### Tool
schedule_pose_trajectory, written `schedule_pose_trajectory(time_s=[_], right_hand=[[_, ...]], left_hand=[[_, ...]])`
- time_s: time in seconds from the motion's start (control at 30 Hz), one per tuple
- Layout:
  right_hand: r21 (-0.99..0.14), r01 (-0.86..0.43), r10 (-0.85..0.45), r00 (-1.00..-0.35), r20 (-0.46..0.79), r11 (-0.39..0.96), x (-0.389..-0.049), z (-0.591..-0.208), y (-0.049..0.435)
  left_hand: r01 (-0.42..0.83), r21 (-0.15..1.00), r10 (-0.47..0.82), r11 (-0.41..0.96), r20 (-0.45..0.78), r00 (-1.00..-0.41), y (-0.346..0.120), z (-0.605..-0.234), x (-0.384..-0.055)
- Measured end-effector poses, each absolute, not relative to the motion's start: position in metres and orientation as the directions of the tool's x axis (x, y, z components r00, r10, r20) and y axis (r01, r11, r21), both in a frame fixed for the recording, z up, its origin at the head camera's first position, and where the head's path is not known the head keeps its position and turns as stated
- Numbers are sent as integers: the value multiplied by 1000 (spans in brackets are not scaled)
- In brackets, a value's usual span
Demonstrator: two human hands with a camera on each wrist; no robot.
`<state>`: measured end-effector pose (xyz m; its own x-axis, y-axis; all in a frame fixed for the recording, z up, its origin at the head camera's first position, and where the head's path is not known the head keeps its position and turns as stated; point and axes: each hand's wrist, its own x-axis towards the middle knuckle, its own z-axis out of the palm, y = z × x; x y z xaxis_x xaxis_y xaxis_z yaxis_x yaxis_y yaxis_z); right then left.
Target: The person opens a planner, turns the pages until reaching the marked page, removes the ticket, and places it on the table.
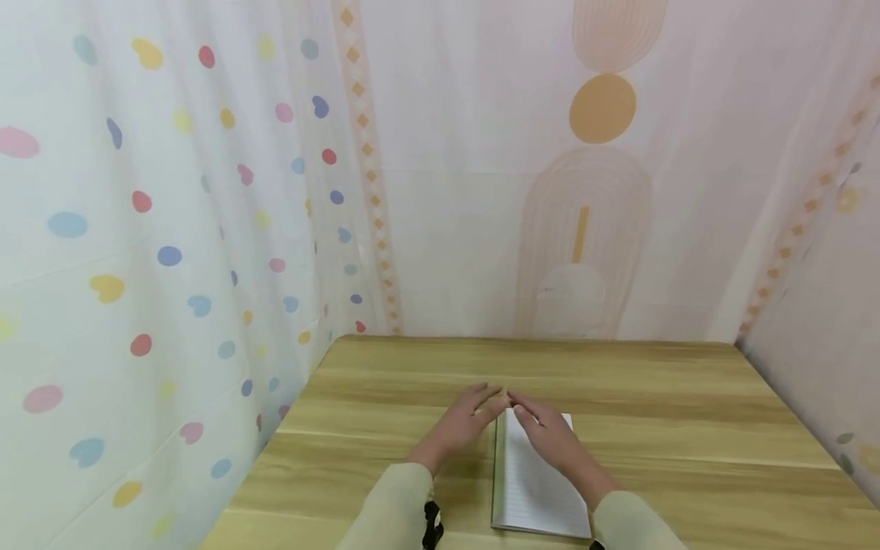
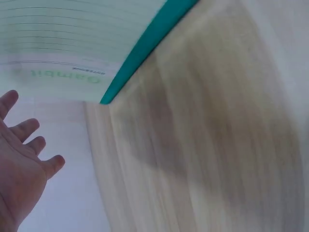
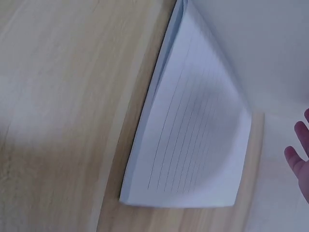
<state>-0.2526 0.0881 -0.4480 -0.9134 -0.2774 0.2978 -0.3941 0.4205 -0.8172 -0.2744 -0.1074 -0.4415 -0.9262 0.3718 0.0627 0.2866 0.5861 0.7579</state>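
A lined notebook (image 1: pixel 536 496) lies flat on the table, a ruled white page facing up and a green strip along its left edge. In the left wrist view its page (image 2: pixel 72 29) carries the print "Gambit", reversed, beside a teal edge (image 2: pixel 140 55). My left hand (image 1: pixel 467 420) is over the notebook's upper left corner, fingers extended and slightly spread. My right hand (image 1: pixel 550 439) is above the upper part of the page, fingers extended toward the left hand's fingertips. Neither wrist view shows anything held; whether the fingertips touch each other is unclear.
The wood-grain table (image 1: pixel 660 382) extends around the notebook on all sides. A dotted curtain (image 1: pixel 172 305) hangs along the left, and a pale patterned curtain (image 1: pixel 454 252) stands behind the far edge. A dark band (image 1: pixel 431 523) is at the left wrist.
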Motion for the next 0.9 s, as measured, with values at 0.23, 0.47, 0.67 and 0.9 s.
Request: schedule_pose_trajectory(time_s=[0.23, 0.47, 0.67, 0.9], right_hand=[[-662, -329, -282, -942, 181, 674, -252, -469, 96], [-354, -239, -259, -966, -9, 904, -251, -507, 136], [-370, -243, -268, -963, -18, 897, -248, -516, 152], [-356, -247, -272, -962, -20, 901, -246, -513, 165]], left_hand=[[291, 761, 344, 579, 96, -934, -128, -433, -276], [286, 785, 319, 549, 120, -940, -150, -432, -276], [304, 803, 319, 513, 150, -936, -169, -441, -278], [306, 697, 352, 649, 83, -932, -184, -465, -273]])
